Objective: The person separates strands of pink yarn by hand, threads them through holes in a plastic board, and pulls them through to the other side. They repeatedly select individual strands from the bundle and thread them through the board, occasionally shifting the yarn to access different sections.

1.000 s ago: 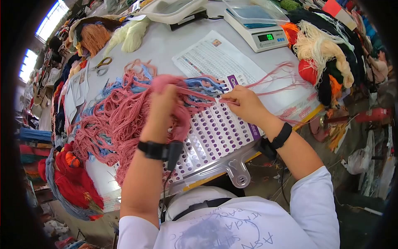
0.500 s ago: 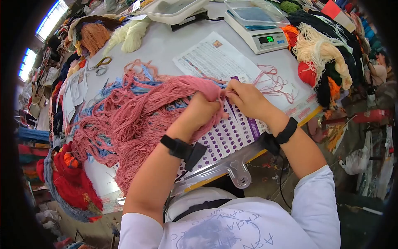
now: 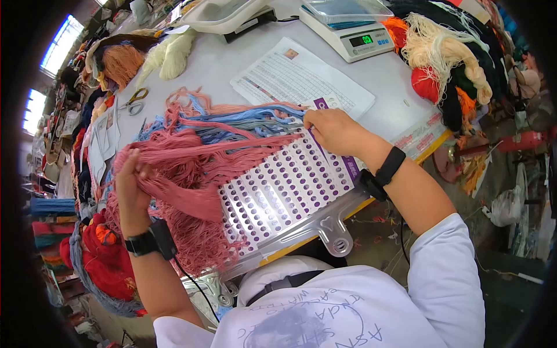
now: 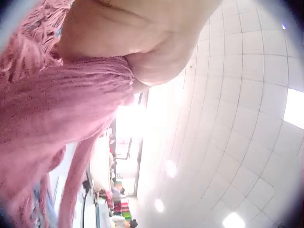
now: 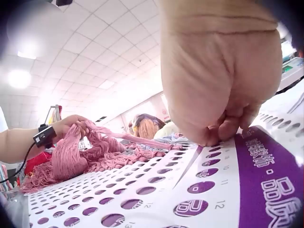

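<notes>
My left hand (image 3: 132, 188) grips a thick pink yarn hank (image 3: 184, 194) at the left of the head view; the hank fills much of the left wrist view (image 4: 61, 109). From it a taut pink strand bundle (image 3: 232, 143) runs right to the punched card (image 3: 278, 194). My right hand (image 3: 339, 132) lies at the card's upper edge, fingers bent down onto it; in the right wrist view the fingertips (image 5: 223, 130) touch the card by its purple strip (image 5: 261, 175). Whether they pinch a strand is hidden. Blue strands (image 3: 249, 119) hang from the card's upper holes.
Printed sheets (image 3: 301, 78) lie beyond the card, with a scale (image 3: 354, 43) behind them. Scissors (image 3: 134, 103) are at the left back. Yarn heaps (image 3: 447, 52) stand at the right, red yarn (image 3: 107, 261) at the left edge. A clear clip (image 3: 333, 235) holds the front edge.
My left hand has moved from beside the right hand far to the left with the pink hank, drawing its strands straight. The loose pink strands right of the card are gone from there.
</notes>
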Demonstrator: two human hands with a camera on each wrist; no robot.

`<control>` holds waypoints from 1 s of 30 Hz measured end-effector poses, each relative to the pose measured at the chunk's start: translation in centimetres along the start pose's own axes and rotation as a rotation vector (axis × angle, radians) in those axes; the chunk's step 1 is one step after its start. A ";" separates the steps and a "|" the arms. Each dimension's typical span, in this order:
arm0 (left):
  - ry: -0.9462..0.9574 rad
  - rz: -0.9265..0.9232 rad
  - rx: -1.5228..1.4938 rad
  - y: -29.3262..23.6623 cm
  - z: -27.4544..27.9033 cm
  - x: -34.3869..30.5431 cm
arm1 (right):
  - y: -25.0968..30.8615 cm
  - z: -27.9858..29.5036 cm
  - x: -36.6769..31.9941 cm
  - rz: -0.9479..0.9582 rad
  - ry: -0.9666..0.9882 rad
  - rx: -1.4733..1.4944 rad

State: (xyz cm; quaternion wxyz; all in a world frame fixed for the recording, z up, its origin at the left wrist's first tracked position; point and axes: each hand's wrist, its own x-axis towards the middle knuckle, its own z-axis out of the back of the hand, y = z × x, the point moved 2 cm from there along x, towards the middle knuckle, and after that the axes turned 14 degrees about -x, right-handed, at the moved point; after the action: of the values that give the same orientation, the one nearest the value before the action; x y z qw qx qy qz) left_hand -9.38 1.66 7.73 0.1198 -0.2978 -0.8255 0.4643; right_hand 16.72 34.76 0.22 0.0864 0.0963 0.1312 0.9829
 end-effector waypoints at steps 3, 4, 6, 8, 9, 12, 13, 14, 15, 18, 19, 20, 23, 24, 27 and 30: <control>-0.313 -0.154 -0.040 -2.0 2.5 1.5 | 0.4 0.4 0.1 -0.025 0.020 -0.033; -0.338 -0.269 0.027 -2.2 0.4 1.0 | 0.6 0.7 0.0 -0.043 0.042 0.016; -0.296 -0.368 0.112 -1.9 -0.9 0.6 | 1.2 1.5 -0.4 -0.071 0.002 0.034; -0.036 -0.130 0.009 -0.1 -4.4 -1.6 | 4.3 3.7 -0.1 -0.191 0.009 0.175; 0.123 0.045 -0.140 1.0 -6.1 -2.9 | 6.1 4.9 -0.1 -0.334 0.022 0.320; 0.347 0.311 -0.393 3.9 -12.8 -7.2 | 13.1 7.1 -0.5 -0.175 -0.023 0.798; 0.337 0.302 -0.396 4.4 -13.1 -8.0 | 14.9 7.3 -0.7 -0.101 -0.058 0.842; 0.381 0.374 -0.393 4.9 -13.3 -8.7 | 16.1 6.9 -0.8 -0.094 -0.048 0.842; 0.426 0.447 -0.389 5.3 -13.5 -9.3 | 17.1 6.5 -0.9 -0.041 -0.067 0.906; 0.454 0.431 -0.406 4.9 -13.7 -10.5 | 18.3 6.3 -1.4 -0.044 0.005 1.031; 0.444 0.422 -0.408 4.8 -13.3 -10.7 | 18.4 6.1 -1.6 -0.106 0.088 1.086; 0.448 0.417 -0.435 4.8 -12.8 -10.9 | 18.4 5.3 -1.8 -0.143 0.133 1.254; 0.459 0.422 -0.443 4.6 -11.9 -11.3 | 19.2 5.2 -1.9 -0.149 0.070 1.311; 0.474 0.441 -0.423 4.6 -11.8 -11.4 | 19.6 5.0 -1.9 -0.102 0.009 1.212; 0.457 0.429 -0.453 4.8 -11.6 -11.8 | 21.1 5.4 -2.2 -0.045 -0.009 1.047; 0.450 0.385 -0.437 4.6 -11.0 -12.0 | 20.9 5.1 -2.3 -0.065 0.000 1.059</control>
State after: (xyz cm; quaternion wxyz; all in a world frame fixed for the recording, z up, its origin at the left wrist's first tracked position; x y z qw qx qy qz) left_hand 7.11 3.84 10.80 0.1423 -0.5609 -0.7870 0.2139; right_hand 16.97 15.67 10.38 0.0561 0.1225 0.6125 0.7789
